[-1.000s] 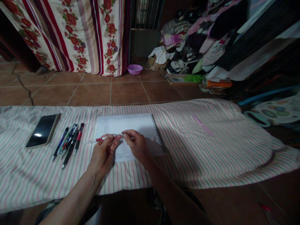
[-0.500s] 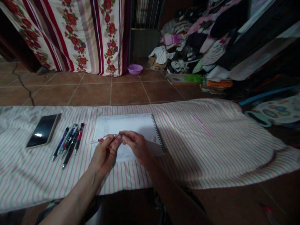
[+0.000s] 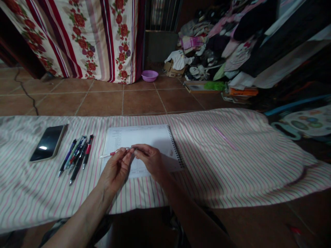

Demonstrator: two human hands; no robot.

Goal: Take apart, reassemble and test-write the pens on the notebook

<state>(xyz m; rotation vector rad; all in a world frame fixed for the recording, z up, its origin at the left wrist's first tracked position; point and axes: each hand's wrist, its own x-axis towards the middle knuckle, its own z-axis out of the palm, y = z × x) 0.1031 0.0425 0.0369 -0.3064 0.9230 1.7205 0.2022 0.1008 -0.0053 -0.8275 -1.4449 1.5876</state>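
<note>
Both my hands meet over a spiral notebook [image 3: 147, 132] that lies open on striped cloth. Pinched in the fingers of my left hand [image 3: 116, 168] is a slim pen [image 3: 105, 155] with a clear end and a red part, pointing left. My right hand [image 3: 148, 158] has its thumb and forefinger closed on the pen's other end, which shows a metallic tip. The fingers partly hide that end. Left of the notebook lie several pens [image 3: 76, 156] in a bunch, and beyond them a dark phone [image 3: 48, 143].
A pink pen-like stick [image 3: 224, 137] rests on the striped cloth [image 3: 248, 165] to the right. Past the cloth is a tiled floor [image 3: 103, 98] with a purple basin [image 3: 149, 75], a floral curtain [image 3: 100, 41] and a heap of clothes [image 3: 191, 41].
The pen's clear left end has shifted slightly right and looks sharper. Both hands stay together in nearly the same place, and the view has moved a little.
</note>
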